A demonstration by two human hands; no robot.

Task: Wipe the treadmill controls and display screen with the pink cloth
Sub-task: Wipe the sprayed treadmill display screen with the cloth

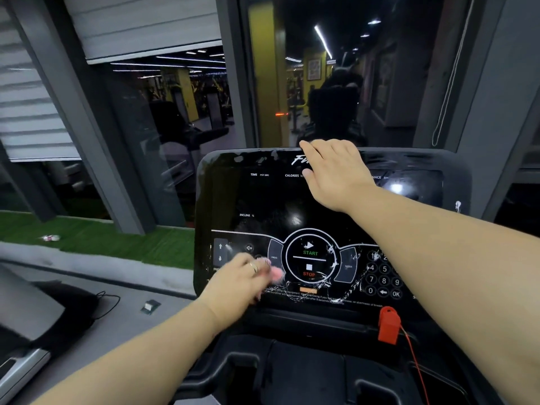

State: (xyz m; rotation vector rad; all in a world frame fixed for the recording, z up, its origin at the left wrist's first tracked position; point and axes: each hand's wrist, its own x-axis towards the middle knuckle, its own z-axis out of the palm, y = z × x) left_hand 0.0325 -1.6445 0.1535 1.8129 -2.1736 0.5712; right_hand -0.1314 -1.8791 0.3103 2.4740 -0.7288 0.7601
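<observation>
— Pink cloth (pixel 276 271): one, mostly hidden under the blurred left hand (pixel 238 280), low on the treadmill console (pixel 263 200) left of the START/STOP dial (pixel 309 260).
— Gripped?
— Fingers seem curled over it.
— Right hand (pixel 336 173)?
— Open, fingers straight, resting on the console's top edge, covering part of the logo. One red safety clip (pixel 388 325).

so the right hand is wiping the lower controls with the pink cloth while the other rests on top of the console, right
Not quite: the head view shows the left hand wiping the lower controls with the pink cloth, while the right hand rests on top of the console.
</observation>
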